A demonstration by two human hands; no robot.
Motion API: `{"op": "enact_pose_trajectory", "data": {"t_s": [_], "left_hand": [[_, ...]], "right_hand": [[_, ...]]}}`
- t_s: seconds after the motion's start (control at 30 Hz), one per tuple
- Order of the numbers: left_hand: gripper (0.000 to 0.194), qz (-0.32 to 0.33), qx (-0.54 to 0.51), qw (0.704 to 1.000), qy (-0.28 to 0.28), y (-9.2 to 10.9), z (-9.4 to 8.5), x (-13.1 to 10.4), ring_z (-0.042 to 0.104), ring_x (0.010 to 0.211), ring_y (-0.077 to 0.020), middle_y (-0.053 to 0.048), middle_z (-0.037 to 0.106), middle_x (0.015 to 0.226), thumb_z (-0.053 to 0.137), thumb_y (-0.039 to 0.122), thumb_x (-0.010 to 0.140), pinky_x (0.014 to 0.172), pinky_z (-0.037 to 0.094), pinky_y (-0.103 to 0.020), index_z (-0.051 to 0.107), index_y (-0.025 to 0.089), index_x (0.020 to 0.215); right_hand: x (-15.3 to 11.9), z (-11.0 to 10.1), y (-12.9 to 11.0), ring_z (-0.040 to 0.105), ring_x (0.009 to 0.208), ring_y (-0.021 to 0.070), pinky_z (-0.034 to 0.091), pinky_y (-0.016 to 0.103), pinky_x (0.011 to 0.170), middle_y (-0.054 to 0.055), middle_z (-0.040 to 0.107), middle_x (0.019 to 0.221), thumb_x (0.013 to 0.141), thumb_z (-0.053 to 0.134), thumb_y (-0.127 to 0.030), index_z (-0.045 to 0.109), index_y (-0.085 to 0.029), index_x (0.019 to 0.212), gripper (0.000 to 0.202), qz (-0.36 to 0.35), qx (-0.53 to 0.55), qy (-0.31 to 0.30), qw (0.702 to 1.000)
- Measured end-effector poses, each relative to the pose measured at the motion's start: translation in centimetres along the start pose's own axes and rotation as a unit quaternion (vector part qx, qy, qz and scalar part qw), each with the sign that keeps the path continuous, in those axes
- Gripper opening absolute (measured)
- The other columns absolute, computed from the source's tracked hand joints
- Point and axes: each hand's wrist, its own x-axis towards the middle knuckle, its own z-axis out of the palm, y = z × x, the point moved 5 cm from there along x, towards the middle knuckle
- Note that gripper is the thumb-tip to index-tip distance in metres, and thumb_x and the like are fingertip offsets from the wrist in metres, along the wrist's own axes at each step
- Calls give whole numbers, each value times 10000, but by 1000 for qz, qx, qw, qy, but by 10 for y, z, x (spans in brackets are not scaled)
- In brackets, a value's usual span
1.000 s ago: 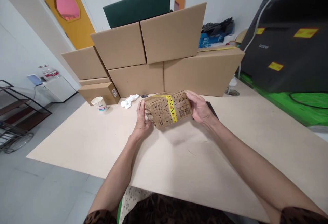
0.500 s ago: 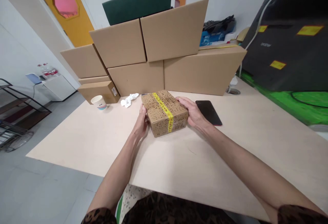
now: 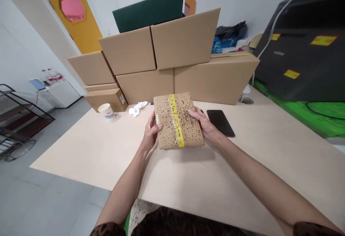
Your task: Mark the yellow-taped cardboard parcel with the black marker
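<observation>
A speckled brown cardboard box (image 3: 165, 121) with a strip of yellow tape down its middle is tilted so that its broad face points up at the camera. My left hand (image 3: 151, 131) grips its left edge, the thumb lying on the face. On the opposite edge my right hand (image 3: 203, 122) holds it with the thumb on top. A shadow falls on the pale table (image 3: 178, 178) under the near edge. The fingers behind the box are largely hidden.
Large cardboard boxes (image 3: 183, 41) are stacked along the back, a green box (image 3: 149, 9) on top. A black phone-like slab (image 3: 221, 122) lies to the right. A paper cup (image 3: 106, 111) and crumpled tissue (image 3: 137, 108) are at the left back.
The speckled box has been tipped towards the camera, so its front side no longer shows. Both thumbs have come onto its face. The camera view has shifted slightly.
</observation>
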Motion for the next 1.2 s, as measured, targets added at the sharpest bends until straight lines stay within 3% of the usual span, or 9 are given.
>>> {"op": "enact_pose_trajectory", "data": {"t_s": [0.13, 0.23, 0.33, 0.43, 0.53, 0.67, 0.9, 1.07, 1.2], "left_hand": [[839, 3, -15, 1000, -7, 1, 1, -2, 422, 1511, -389, -80, 504, 1605, 836, 383, 686, 1251, 355, -525, 536, 273, 1461], [844, -21, -20, 1000, 0, -4, -2, -2, 438, 1505, -371, -82, 522, 1588, 831, 431, 735, 1246, 362, -534, 493, 293, 1496], [830, -56, -22, 998, 5, -11, -4, -2, 448, 1495, -380, -91, 582, 1535, 812, 619, 755, 1218, 395, -547, 529, 286, 1461], [905, -60, -35, 997, 43, -12, -9, -1, 388, 1537, -374, -59, 570, 1558, 737, 836, 690, 1209, 416, -534, 574, 311, 1408], [949, -41, -42, 996, 73, -7, -17, 0, 326, 1578, -343, -28, 567, 1566, 633, 932, 682, 1217, 417, -517, 580, 333, 1417], [1013, -41, -43, 996, 59, 0, -21, 2, 323, 1578, -366, -83, 684, 1419, 513, 998, 684, 1218, 421, -540, 655, 257, 1360], [979, -7, -28, 998, 62, 10, -22, 1, 335, 1574, -359, -67, 699, 1396, 562, 975, 681, 1254, 371, -516, 653, 284, 1369], [1061, -15, -23, 999, 42, 11, -27, -2, 315, 1577, -388, -78, 625, 1494, 599, 975, 644, 1251, 363, -540, 575, 299, 1462], [1139, 26, 22, 999, -15, 14, -24, -4, 227, 1611, -376, -59, 401, 1682, 695, 907, 641, 1277, 323, -493, 401, 347, 1589]], "right_hand": [[-2, -1, -3, 694, 1197, 339, 553, 573, 1057, 58, 720, 1303, 653, 873, -434, 617, -310, 1183, 601, -11, -16, 15, 1000], [-7, 1, -12, 611, 1329, 352, 480, 585, 1142, 62, 660, 1412, 690, 843, -471, 604, -320, 1245, 623, -91, -64, 21, 994], [-15, 6, -23, 482, 1462, 348, 397, 564, 1218, 76, 561, 1535, 707, 843, -501, 549, -335, 1372, 746, -196, -132, 4, 972], [-21, 9, -28, 382, 1533, 349, 369, 559, 1239, 71, 436, 1640, 700, 871, -489, 419, -379, 1516, 940, -240, -201, -56, 948], [-22, 7, -29, 326, 1559, 379, 294, 589, 1276, 72, 334, 1697, 676, 901, -455, 321, -386, 1589, 1084, -248, -289, -109, 918], [-18, 2, -28, 254, 1591, 400, 181, 607, 1314, 76, 304, 1713, 651, 925, -422, 244, -374, 1633, 1196, -229, -340, -128, 903], [-19, 6, -31, 250, 1593, 406, 197, 608, 1313, 75, 296, 1720, 657, 932, -436, 234, -383, 1640, 1207, -235, -359, -134, 893], [-22, 9, -33, 208, 1610, 397, 163, 600, 1324, 35, 273, 1729, 634, 956, -386, 297, -421, 1614, 1182, -264, -382, -157, 872], [-17, 4, -27, 253, 1597, 392, 196, 601, 1314, 78, 263, 1729, 685, 921, -406, 194, -383, 1655, 1213, -246, -381, -136, 881]]}}
